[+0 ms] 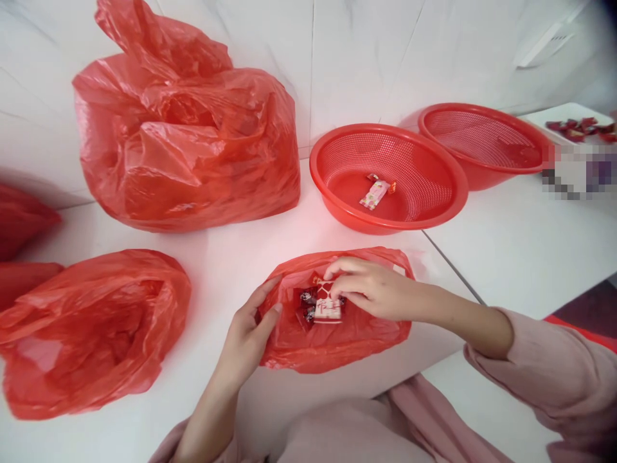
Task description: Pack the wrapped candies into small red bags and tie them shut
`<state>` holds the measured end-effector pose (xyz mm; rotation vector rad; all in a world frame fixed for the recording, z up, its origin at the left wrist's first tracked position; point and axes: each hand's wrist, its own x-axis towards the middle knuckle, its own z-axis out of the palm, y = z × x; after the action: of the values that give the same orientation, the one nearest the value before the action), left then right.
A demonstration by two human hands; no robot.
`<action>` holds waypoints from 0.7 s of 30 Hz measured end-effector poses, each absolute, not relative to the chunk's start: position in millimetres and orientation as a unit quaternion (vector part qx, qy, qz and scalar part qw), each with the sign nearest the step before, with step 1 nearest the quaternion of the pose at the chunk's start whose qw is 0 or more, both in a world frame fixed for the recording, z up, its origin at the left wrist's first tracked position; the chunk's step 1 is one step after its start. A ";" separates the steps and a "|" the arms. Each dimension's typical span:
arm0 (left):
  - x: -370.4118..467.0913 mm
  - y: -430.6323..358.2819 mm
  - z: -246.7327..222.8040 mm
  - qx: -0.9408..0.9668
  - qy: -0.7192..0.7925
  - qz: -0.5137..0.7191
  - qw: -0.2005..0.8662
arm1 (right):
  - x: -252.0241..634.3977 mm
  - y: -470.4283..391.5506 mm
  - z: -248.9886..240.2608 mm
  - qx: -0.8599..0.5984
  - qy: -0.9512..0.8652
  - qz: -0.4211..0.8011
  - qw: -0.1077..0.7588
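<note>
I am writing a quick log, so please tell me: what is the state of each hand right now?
Left hand: holding the bag by its left edge.
Right hand: fingers curled at the packets; grip cannot be told.

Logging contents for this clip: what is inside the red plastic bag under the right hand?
White-and-red packaging and small, dark wrapped pieces show inside the bag. Anything beneath them or behind the right hand is covered.
</note>
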<state>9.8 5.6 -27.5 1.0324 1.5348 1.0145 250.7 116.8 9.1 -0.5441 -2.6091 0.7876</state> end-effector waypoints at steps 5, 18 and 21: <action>10.3 5.0 -27.4 0.413 0.629 0.427 0.502 | 255.3 139.2 70.3 -0.211 -0.918 0.236 0.238; 14.4 3.7 -20.1 0.357 0.669 0.433 0.488 | 321.4 343.0 76.1 -0.622 -0.769 0.113 -0.099; 13.1 5.5 -22.6 0.363 0.677 0.430 0.474 | 316.4 360.4 53.5 -0.641 -0.740 0.172 -0.111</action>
<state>13.1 5.5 -22.6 0.8872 1.6557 1.0526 316.4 360.4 53.5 -2.1696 -2.5046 0.5837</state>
